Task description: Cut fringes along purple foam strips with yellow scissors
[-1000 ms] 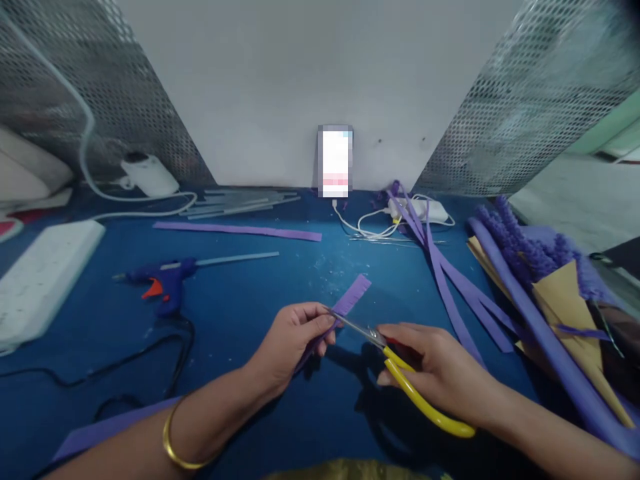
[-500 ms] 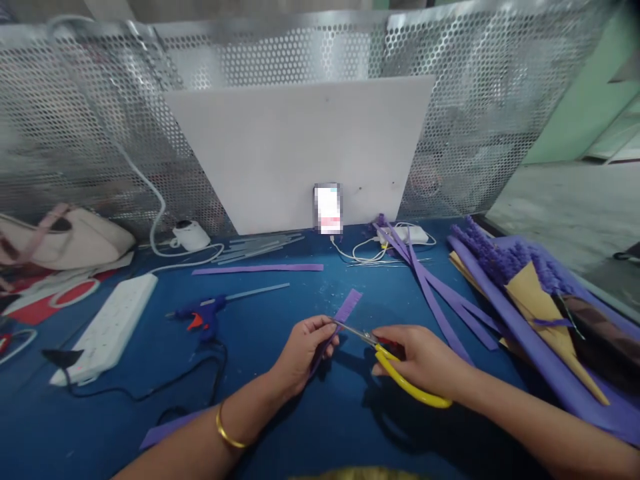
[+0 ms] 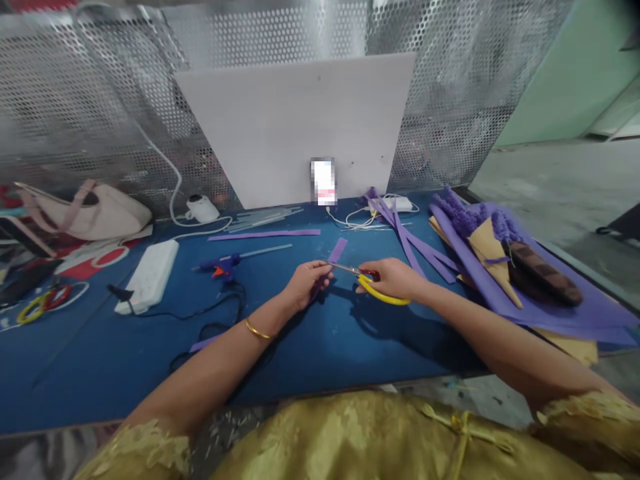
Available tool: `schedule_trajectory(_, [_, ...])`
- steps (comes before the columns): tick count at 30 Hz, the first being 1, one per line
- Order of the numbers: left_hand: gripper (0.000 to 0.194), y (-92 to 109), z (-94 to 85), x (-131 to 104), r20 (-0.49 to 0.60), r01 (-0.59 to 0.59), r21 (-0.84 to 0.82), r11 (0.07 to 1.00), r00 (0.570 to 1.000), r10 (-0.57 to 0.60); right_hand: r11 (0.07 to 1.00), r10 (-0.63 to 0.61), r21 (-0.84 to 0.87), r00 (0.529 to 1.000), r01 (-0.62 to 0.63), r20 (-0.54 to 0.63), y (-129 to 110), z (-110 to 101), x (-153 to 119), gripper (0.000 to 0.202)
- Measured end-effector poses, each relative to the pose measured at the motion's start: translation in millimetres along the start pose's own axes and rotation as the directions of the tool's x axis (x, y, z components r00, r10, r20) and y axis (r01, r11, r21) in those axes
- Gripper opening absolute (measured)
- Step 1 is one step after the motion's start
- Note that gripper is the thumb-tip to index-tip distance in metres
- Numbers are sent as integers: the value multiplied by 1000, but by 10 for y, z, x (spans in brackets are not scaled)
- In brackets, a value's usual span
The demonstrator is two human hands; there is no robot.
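My left hand (image 3: 306, 283) pinches a narrow purple strip (image 3: 339, 249), whose free end points up and away from me. Scissors with yellow and red handles (image 3: 383, 291) are gripped in my right hand (image 3: 393, 280). Their thin metal blades reach leftward to the strip, right at my left fingertips. Whether the blades are cutting through the strip is too small to tell. Part of the strip is hidden behind my left fingers. Another purple strip (image 3: 265, 235) lies flat on the blue table (image 3: 300, 353) farther back.
A blue glue gun (image 3: 225, 265) with its black cord lies left of my hands, near a white power strip (image 3: 153, 275). More purple strips (image 3: 425, 247) and a purple-wrapped bundle (image 3: 470, 260) lie to the right. A phone (image 3: 324, 181) leans on the white board (image 3: 290, 127).
My view has tilted down and drawn back, so the table's near edge and my clothing now show. Both hands keep the strip and scissors in nearly the same pose.
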State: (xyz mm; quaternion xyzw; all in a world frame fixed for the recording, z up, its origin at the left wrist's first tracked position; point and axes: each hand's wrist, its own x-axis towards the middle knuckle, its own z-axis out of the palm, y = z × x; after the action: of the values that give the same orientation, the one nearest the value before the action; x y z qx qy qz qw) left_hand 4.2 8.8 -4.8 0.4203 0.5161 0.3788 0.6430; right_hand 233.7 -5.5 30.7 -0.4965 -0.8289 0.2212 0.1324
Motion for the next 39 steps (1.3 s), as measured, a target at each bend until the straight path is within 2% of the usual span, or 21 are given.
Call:
schedule_trajectory(6, [25,58,22,-134,-24,24,43,999,999,-23,999,-31,22,999,31,16,-14,-56,-45,40])
schedule_trajectory(11, [14,108,87,-227,-70,-64,-12,998,996,63,993,-39,116,998,34,39,-56,-69,-102,42])
schedule_trajectory(16, [24,132,98,-319,-100,-134,-54,990,987,128,969,1,246,1000,-9,31,-53,49,-163,43])
schedule_trajectory(21, [27,118,64,-407,-88,-121,-66,990,989,115,937,27,346,999,-40,44,-34,153,-228,43])
schedule_trajectory(29, [21,130,46,-469,-57,-65,-97,993,997,60,881,30,463,990,-92,138,-60,98,-324,42])
schedule_trajectory(35, [16,131,71,-527,-41,-8,-164,986,999,1,756,32,629,970,-181,241,-69,92,-329,34])
schedule_trajectory(39, [15,138,69,-544,-24,47,-189,981,998,-52,615,-13,732,925,-291,379,-67,39,-289,30])
